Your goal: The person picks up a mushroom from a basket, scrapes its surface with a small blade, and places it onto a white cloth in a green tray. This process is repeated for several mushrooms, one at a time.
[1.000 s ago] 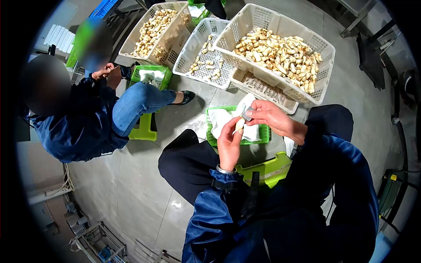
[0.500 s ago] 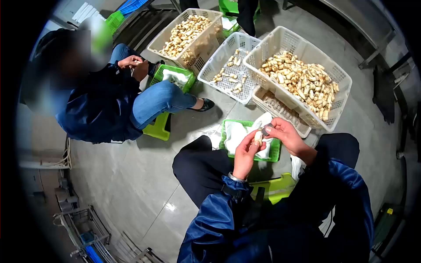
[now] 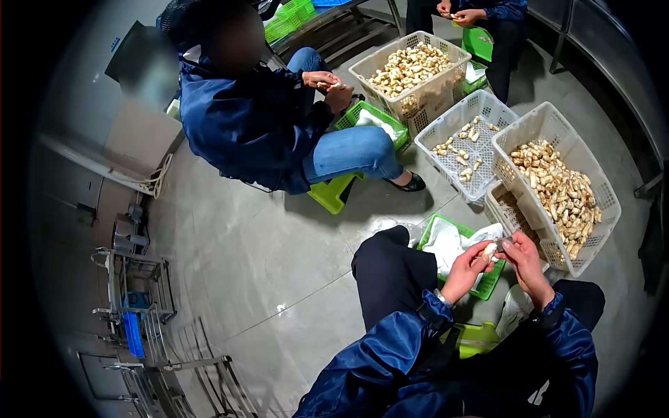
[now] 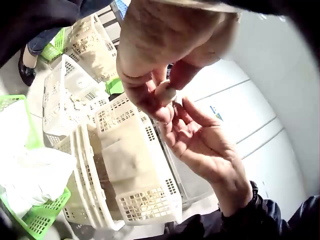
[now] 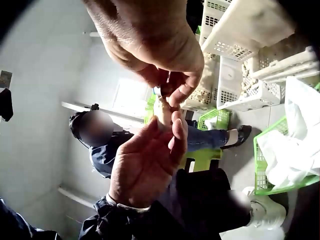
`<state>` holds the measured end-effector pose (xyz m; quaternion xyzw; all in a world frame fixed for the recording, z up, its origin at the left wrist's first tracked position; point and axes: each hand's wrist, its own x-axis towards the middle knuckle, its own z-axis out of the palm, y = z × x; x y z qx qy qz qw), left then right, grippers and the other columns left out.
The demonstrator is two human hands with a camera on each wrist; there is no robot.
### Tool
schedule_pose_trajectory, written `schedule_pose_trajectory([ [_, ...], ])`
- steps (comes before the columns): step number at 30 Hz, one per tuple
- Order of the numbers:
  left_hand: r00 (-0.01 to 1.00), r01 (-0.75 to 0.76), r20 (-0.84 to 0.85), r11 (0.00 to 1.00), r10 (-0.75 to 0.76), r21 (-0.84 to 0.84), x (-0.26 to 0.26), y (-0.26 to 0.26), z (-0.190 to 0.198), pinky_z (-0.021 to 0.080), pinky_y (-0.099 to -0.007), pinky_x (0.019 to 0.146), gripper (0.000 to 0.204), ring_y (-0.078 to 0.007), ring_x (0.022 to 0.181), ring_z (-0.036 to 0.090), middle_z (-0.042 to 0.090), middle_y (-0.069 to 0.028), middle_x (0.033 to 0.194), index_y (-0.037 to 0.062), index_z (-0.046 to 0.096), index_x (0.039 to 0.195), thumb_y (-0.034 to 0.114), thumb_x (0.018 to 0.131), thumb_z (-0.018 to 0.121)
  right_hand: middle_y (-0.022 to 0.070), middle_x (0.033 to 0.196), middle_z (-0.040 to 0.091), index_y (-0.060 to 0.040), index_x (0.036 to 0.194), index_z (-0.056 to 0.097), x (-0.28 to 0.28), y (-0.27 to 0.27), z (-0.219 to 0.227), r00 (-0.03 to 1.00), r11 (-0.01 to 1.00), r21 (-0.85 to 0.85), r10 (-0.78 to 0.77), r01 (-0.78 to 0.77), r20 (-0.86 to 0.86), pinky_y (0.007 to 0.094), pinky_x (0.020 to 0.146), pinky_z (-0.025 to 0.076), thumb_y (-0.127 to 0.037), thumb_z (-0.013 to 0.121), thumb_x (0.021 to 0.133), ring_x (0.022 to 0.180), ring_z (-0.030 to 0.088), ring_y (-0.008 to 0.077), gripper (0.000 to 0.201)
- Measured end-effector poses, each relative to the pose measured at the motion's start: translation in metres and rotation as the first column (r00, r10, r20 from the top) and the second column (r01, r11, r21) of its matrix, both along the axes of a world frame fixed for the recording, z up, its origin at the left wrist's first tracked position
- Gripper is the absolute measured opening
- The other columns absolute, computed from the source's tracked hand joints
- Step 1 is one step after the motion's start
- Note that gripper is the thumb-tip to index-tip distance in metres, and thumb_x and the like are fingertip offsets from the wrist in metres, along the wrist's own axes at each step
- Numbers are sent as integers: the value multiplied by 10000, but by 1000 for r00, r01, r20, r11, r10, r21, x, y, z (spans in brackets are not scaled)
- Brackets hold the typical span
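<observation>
The left hand point(image 4: 172, 42), upper centre of the frame, pinches a pale piece point(image 4: 165, 93). The right hand point(image 4: 210, 150) extends from lower right. Perforated crates point(image 4: 142, 202) occupy left of centre; a green basket point(image 4: 42, 220) holds white material point(image 4: 40, 172), lower left.

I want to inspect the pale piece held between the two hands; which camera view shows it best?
The right wrist view: the pale piece appears large there, much of its length visible above the left hand. The head view shows it small; the left wrist view shows mainly a rounded end, with fingers around it.
</observation>
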<state>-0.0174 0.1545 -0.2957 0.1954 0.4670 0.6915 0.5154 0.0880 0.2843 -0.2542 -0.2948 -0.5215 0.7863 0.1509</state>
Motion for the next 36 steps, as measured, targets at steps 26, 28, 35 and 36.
schedule_pose_trajectory([
  [26, 993, -110, 44, 992, 114, -68, -2, 0, 12, 519, -278, 736, 341, -168, 870, 605, 587, -102, 1041, -16, 432, 1265, 91, 942, 457, 40, 869, 599, -22, 894, 523, -1, 4, -2, 1000, 997, 73, -4, 5, -13, 218, 733, 475, -136, 550, 912, 796, 579, 88, 118],
  [28, 993, -106, 43, 992, 109, -72, -2, 1, 14, 520, -279, 737, 341, -169, 874, 605, 587, -102, 1040, -16, 427, 1267, 85, 942, 452, 40, 870, 600, -20, 899, 524, -2, 3, 0, 1000, 996, 91, 7, -7, -6, 218, 734, 472, -132, 552, 910, 789, 574, 82, 117],
  [35, 994, -94, 45, 994, 97, -58, -1, -1, 10, 520, -282, 735, 342, -162, 878, 605, 592, -104, 1043, -8, 428, 1265, 91, 939, 464, 27, 858, 583, -13, 909, 524, -1, 0, -4, 999, 984, 174, 41, -36, -28, 218, 749, 464, -98, 549, 907, 805, 560, 74, 89],
  [36, 995, -87, 33, 995, 89, -57, -1, -1, 10, 520, -281, 732, 344, -161, 876, 605, 593, -104, 1044, -4, 431, 1264, 92, 936, 472, 23, 857, 579, -13, 911, 525, -1, 0, -4, 998, 983, 178, 53, -47, -29, 220, 756, 462, -93, 547, 906, 811, 556, 73, 83],
])
